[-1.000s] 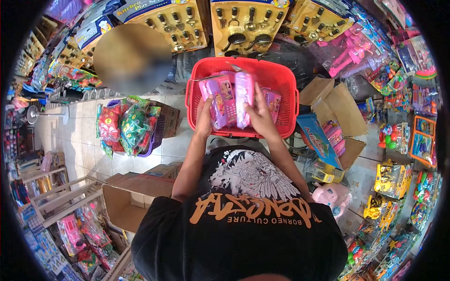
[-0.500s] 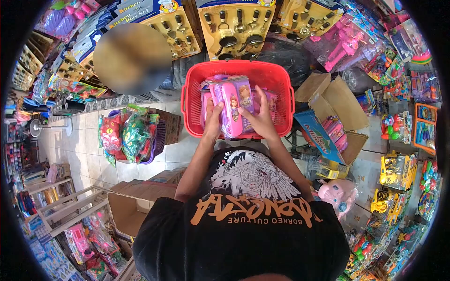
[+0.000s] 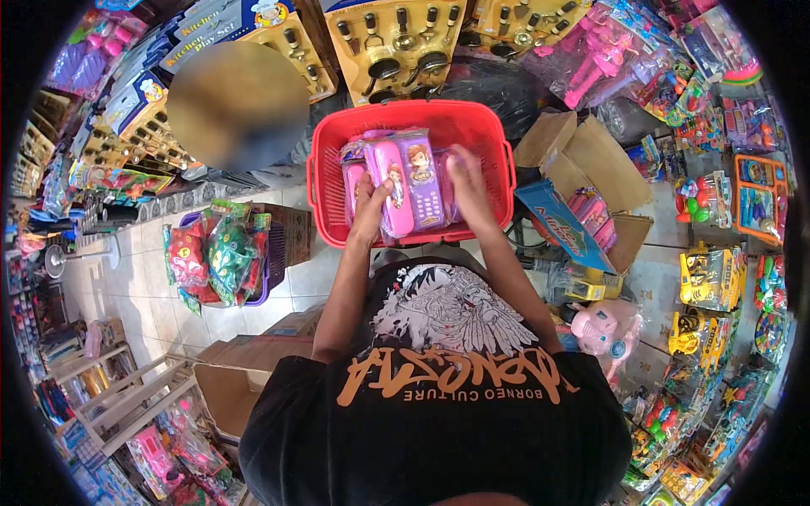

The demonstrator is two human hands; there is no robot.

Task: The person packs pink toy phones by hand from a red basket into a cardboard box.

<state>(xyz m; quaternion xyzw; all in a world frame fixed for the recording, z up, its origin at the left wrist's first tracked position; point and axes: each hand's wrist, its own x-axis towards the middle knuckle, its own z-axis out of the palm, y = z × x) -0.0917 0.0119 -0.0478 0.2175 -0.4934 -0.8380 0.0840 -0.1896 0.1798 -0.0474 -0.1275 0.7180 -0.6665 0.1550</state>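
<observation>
A packaged toy phone, purple with a keypad, a pink handset and a cartoon girl's picture, is tilted up over a red plastic basket. My left hand grips its left edge, the thumb lying on the handset. Just right of the package, apart from its face, is my right hand; motion smears its fingers. More pink and purple packages lie in the basket beneath, partly hidden by the held one and by my hands.
Right of the basket, an open cardboard box holds similar pink packages. At left, a purple basket carries red and green bagged toys. Kitchen play sets stand behind. Bagged toy vehicles line the right side, and a cardboard box sits lower left.
My right hand has come off the front of the toy phone and moved to its right, uncovering the keypad. My left hand keeps its hold. The whole view has shifted slightly.
</observation>
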